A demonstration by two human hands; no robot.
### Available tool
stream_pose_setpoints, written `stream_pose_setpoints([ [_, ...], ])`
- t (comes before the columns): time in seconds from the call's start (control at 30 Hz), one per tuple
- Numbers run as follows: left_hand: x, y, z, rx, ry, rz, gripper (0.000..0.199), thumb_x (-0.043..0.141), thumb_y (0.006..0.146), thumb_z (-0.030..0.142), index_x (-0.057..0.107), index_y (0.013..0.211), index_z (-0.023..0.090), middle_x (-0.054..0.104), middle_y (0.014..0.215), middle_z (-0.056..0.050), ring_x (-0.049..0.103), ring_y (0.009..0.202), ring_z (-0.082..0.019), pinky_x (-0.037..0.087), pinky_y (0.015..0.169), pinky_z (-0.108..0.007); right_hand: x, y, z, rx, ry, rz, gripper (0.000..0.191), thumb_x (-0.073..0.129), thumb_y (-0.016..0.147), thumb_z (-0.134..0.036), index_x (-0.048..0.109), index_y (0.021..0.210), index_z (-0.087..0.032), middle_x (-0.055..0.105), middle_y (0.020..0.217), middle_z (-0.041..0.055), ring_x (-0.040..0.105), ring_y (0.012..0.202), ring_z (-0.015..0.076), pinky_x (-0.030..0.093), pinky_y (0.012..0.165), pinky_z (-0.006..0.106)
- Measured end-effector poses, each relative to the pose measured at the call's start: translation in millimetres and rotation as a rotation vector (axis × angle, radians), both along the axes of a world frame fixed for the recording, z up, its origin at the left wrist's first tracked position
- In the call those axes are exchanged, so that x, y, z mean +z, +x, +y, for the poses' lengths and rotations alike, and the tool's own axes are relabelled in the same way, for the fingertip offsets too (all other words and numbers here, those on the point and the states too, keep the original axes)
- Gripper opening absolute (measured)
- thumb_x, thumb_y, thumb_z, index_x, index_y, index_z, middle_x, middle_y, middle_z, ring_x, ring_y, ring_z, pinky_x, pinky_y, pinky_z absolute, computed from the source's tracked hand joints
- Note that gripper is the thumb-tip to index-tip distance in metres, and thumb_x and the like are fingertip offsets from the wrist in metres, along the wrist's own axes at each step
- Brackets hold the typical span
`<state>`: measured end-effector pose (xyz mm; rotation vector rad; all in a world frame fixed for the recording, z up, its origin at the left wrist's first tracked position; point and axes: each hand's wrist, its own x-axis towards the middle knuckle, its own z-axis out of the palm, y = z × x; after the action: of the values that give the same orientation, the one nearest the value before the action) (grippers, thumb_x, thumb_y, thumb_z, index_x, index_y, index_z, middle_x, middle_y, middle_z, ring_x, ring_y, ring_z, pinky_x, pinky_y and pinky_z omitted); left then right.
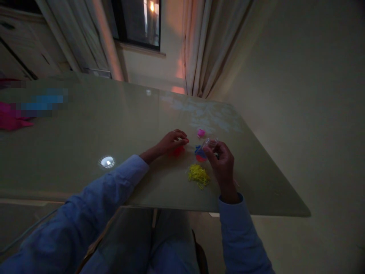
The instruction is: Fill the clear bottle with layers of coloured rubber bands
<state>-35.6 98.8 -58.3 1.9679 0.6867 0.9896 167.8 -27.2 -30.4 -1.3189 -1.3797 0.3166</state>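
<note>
My right hand [224, 158] grips a small clear plastic container [210, 143] between thumb and fingers, above the right part of the table. Blue and red pieces [200, 153] show at the container's left side; I cannot tell whether they lie inside it or on the table behind. My left hand [173, 140] is closed in a pinch, with a bit of red at its fingertips. Just below that hand lies a small heap of red pieces [178, 152], partly covered by it. A loose pile of thin yellow strips [199, 175] lies nearer to me, and a small pink item [201, 133] sits beyond.
The glossy table [134, 129] reflects a lamp at its left front. Pink fabric-like material [14, 120] and a blurred blue thing [45, 102] lie at the far left. Curtains [196, 45] hang behind the table, and a wall [308, 95] stands at the right.
</note>
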Motion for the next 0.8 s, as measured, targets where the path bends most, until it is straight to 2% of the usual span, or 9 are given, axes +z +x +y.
stream_pose_setpoints([
  [0.1, 3.8, -2.0, -0.5, 0.037, -0.223, -0.166, 0.033, 0.078, 0.077, 0.050, 0.079, 0.083, 0.018, 0.072, 0.106, -0.009, 0.065, 0.094, -0.020, 0.050, 0.082, -0.031, 0.6, -1.1, -0.7, -0.009, -0.002, -0.012, 0.030, 0.075, 0.083, -0.046, 0.066, 0.097, -0.022, 0.067, 0.090, 0.0029, 0.057, 0.077, 0.0180, 0.048, 0.073, 0.033],
  [0.27, 8.1, -6.0, 0.5, 0.036, -0.547, -0.393, 0.038, 0.088, 0.065, 0.051, 0.079, 0.081, 0.018, 0.072, 0.090, -0.005, 0.061, 0.083, -0.015, 0.046, 0.080, -0.030, 2.1, -2.3, -2.0, 0.014, -0.011, -0.071, 0.027, 0.074, 0.084, -0.046, 0.067, 0.095, -0.022, 0.067, 0.088, 0.0028, 0.057, 0.076, 0.0177, 0.049, 0.074, 0.033],
  [0.4, 16.6, -12.0, -2.2, 0.013, -0.724, -0.539, 0.039, 0.094, 0.060, 0.046, 0.079, 0.082, 0.018, 0.072, 0.099, -0.007, 0.062, 0.090, -0.016, 0.045, 0.081, -0.029, 4.3, -4.1, -0.9, 0.060, -0.005, -0.065, 0.026, 0.074, 0.084, -0.045, 0.067, 0.094, -0.022, 0.067, 0.087, 0.0028, 0.058, 0.078, 0.0182, 0.048, 0.075, 0.033],
  [0.53, 28.9, -21.6, -9.6, -0.059, -0.805, -0.639, 0.040, 0.095, 0.060, 0.044, 0.079, 0.087, 0.018, 0.072, 0.109, -0.008, 0.062, 0.101, -0.018, 0.046, 0.084, -0.029, 10.2, -9.6, -1.4, 0.115, -0.028, -0.031, 0.026, 0.073, 0.085, -0.046, 0.067, 0.093, -0.022, 0.068, 0.089, 0.0034, 0.060, 0.079, 0.0188, 0.049, 0.075, 0.033],
  [0.8, 40.5, -40.1, -19.3, -0.104, -0.804, -0.727, 0.032, 0.091, 0.070, 0.040, 0.079, 0.090, 0.018, 0.072, 0.113, -0.008, 0.062, 0.105, -0.020, 0.046, 0.085, -0.030, 33.4, -45.7, -2.6, 0.226, -0.073, -0.157, 0.025, 0.074, 0.084, -0.043, 0.070, 0.097, -0.022, 0.071, 0.091, 0.0041, 0.062, 0.077, 0.0181, 0.050, 0.073, 0.031],
])
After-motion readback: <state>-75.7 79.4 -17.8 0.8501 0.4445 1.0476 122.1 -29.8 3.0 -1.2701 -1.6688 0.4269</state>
